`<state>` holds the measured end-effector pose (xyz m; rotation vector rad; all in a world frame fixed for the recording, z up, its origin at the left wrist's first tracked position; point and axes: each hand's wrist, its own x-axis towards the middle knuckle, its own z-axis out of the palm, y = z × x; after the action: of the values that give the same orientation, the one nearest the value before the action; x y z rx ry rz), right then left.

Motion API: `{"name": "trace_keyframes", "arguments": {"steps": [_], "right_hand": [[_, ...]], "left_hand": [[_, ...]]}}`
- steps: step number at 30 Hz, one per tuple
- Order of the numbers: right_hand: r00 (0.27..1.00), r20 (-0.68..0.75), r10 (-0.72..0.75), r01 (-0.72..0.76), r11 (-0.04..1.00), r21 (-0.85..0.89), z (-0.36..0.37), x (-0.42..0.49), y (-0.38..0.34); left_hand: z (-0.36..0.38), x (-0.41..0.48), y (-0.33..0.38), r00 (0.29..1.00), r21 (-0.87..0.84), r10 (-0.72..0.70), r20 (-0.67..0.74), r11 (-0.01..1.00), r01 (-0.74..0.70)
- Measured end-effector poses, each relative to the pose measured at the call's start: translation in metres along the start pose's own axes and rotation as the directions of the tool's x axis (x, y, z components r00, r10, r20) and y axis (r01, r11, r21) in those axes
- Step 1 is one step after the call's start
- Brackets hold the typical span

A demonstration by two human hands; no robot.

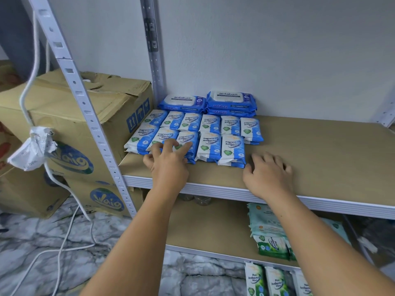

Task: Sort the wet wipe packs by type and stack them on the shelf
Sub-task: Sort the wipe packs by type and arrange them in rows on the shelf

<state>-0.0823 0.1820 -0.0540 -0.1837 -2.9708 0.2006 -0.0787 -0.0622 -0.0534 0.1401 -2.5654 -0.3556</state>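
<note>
Shelf (320,146) of blue wipe packs (210,146), apparently mid-alignment: left hand (168,161) presses spread fingers (184,148) on a stack, right hand (267,173) rests relaxed alongside; next, fetching green packs (271,246).

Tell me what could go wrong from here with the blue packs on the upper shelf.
The left hand rests on a front-row stack; a sideways shove might skew it. The leftmost stack sits at the edge of the shelf board and could slip off if nudged. The right hand lies close to the rightmost front stack and may knock it.
</note>
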Motion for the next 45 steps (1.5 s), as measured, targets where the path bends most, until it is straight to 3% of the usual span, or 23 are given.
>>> {"name": "trace_keyframes", "arguments": {"steps": [7,11,17,19,21,26,31,34,39,45], "right_hand": [[1.0,-0.002,-0.002,0.002,1.0,0.004,0.001,0.001,0.001],[1.0,0.014,-0.019,0.019,0.999,0.03,0.0,0.001,0.004],[0.995,0.001,-0.097,0.089,0.919,0.384,-0.023,-0.029,0.034],[0.995,-0.026,-0.096,0.098,0.901,0.422,-0.035,-0.048,0.051],[0.996,-0.04,-0.077,0.087,0.897,0.433,-0.051,-0.069,0.066],[0.998,-0.032,-0.047,0.057,0.901,0.43,-0.072,-0.132,0.106],[0.99,0.142,-0.015,-0.046,0.907,0.418,-0.076,-0.177,0.142],[0.979,0.2,0.032,-0.12,0.886,0.449,-0.067,-0.184,0.16],[0.943,0.321,0.085,-0.212,0.899,0.383,-0.015,-0.175,0.198],[0.877,0.467,0.109,-0.262,0.924,0.277,0.032,-0.137,0.226]], "left_hand": [[0.004,0.004,0.003,0.999,0.039,0.001,0.053,0.999,-0.003],[-0.004,-0.002,0.013,0.998,-0.035,0.0,0.055,0.999,0.002],[-0.033,-0.033,0.05,0.985,-0.276,0.163,-0.06,0.945,-0.174],[-0.041,-0.056,0.062,0.97,-0.421,0.24,0.031,0.884,-0.205],[-0.044,-0.087,0.071,0.943,-0.483,0.268,0.199,0.864,-0.143],[-0.049,-0.161,0.082,0.848,-0.395,0.22,0.482,0.918,-0.014],[-0.056,-0.197,0.09,0.725,-0.289,0.164,0.669,0.956,0.051],[-0.046,-0.199,0.097,0.67,-0.244,0.133,0.73,0.967,0.073],[-0.01,-0.185,0.13,0.676,-0.287,0.187,0.712,0.957,0.038],[0.067,-0.16,0.165,0.628,-0.368,0.206,0.75,0.92,0.137]]}}
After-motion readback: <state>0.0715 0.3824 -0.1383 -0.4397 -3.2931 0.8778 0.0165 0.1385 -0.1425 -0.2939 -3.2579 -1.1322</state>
